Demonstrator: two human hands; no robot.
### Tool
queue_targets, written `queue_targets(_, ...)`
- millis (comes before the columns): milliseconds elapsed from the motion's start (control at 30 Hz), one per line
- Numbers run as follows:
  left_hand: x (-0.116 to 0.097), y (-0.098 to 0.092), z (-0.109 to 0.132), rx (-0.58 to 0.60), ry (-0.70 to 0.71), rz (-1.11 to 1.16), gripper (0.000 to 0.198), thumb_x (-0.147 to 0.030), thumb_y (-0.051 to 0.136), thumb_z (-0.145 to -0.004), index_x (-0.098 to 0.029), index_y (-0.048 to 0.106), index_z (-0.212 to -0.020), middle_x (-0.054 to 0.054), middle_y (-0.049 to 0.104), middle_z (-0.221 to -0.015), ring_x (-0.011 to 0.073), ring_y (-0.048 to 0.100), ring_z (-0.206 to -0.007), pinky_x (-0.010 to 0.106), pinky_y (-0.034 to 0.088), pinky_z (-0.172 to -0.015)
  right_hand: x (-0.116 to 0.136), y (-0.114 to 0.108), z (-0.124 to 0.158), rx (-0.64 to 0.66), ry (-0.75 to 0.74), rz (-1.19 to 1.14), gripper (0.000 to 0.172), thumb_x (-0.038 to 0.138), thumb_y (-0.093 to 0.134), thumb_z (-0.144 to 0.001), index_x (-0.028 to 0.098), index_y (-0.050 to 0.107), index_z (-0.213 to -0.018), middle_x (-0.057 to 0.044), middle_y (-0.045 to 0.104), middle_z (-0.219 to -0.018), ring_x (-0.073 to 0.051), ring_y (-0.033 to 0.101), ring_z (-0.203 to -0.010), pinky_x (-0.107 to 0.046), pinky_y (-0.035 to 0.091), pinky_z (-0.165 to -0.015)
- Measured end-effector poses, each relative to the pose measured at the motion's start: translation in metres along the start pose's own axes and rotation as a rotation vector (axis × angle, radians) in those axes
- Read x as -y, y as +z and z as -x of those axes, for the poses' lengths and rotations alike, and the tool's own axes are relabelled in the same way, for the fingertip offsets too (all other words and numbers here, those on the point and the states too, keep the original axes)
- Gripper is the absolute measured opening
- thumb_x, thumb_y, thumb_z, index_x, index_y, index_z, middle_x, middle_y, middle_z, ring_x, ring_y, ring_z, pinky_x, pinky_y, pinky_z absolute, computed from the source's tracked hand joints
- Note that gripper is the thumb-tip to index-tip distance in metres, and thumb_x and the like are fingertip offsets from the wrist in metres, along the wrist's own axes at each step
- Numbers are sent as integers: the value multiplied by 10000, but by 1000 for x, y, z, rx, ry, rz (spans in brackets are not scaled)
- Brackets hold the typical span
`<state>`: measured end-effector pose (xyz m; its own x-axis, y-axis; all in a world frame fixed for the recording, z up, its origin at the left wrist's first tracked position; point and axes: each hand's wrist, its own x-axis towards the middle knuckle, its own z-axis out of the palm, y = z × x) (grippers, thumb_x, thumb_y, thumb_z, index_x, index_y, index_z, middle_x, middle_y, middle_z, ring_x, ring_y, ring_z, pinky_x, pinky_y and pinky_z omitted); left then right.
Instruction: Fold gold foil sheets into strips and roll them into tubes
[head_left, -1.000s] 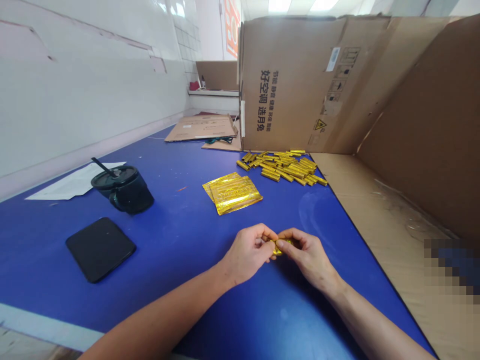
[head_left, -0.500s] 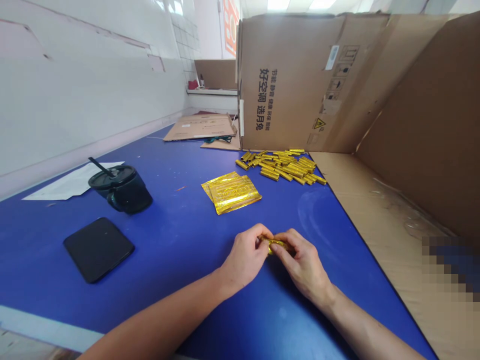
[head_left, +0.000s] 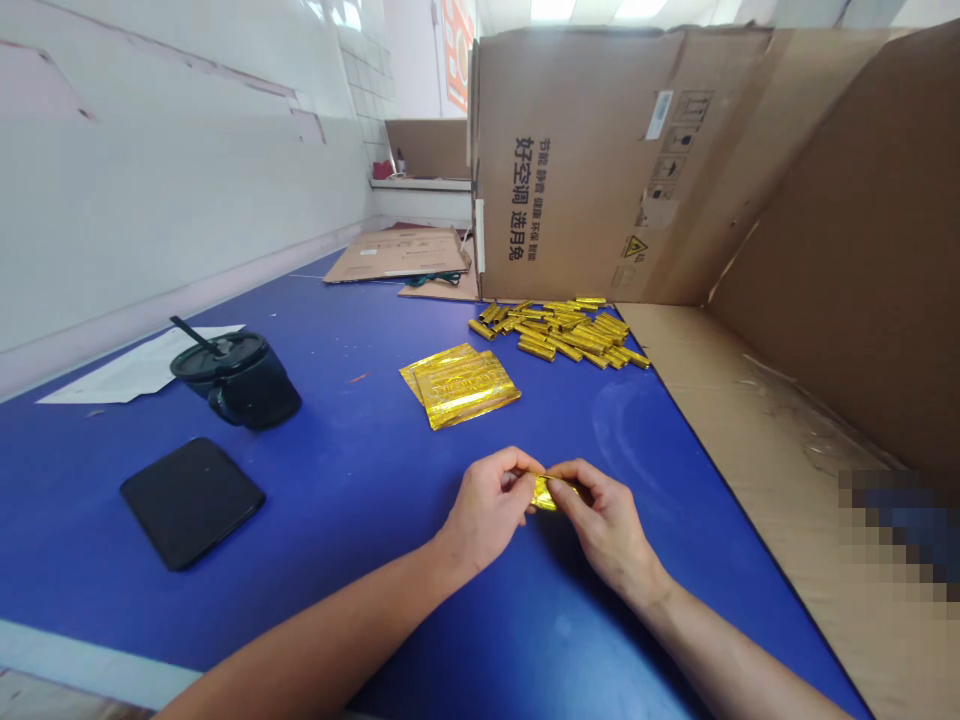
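My left hand (head_left: 487,505) and my right hand (head_left: 607,525) meet above the blue table, and their fingertips pinch a small piece of gold foil (head_left: 545,492) between them. The foil looks bunched or rolled, and my fingers hide part of it. Farther off, beyond my hands, lies a stack of flat gold foil packets (head_left: 459,385). Behind it is a loose pile of several gold foil sticks (head_left: 559,332), against the foot of a cardboard box wall. Neither hand touches the stack or the pile.
The blue table (head_left: 352,590) holds a black phone (head_left: 191,503) and a dark tumbler with a straw (head_left: 236,380) on white paper (head_left: 135,368), left of my hands. Cardboard (head_left: 772,440) lines the right side. Flattened cardboard (head_left: 397,256) lies at the far end.
The foil between my fingers has shifted and looks more tightly bunched, with a thin end reaching left. The view has drifted slightly, so the table items sit a little farther left.
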<state>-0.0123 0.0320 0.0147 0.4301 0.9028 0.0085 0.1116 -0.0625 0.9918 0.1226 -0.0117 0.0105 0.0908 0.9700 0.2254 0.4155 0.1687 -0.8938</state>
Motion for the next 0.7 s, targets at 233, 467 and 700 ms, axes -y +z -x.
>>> queue_targets(233,-4,-1,-7,-68,-86,120,61,-155,483,-671,-121,521,-705,-39,508,-470,51,440,-354,161,366,-373,-2,-1,6,50,-255,202,226,268,495,-794,199,564,-997,-36,554,-799,-138,528,-697,-247,421,-645)
queue_targets(467,-11,-1,-2,16,-67,278,187,-225,579,-655,-97,529,-782,1,558,-552,92,521,-493,209,445,-475,0,-2,3,-14,-244,88,204,242,441,-828,210,601,-951,-28,574,-768,-133,543,-689,-247,431,-647)
queue_targets(700,-7,-1,2,33,20,217,182,-224,577,-684,-112,541,-824,-5,554,-605,86,523,-550,209,442,-538,1,-2,3,-53,-209,-4,164,219,464,-815,197,603,-899,-25,575,-771,-136,542,-694,-252,425,-641)
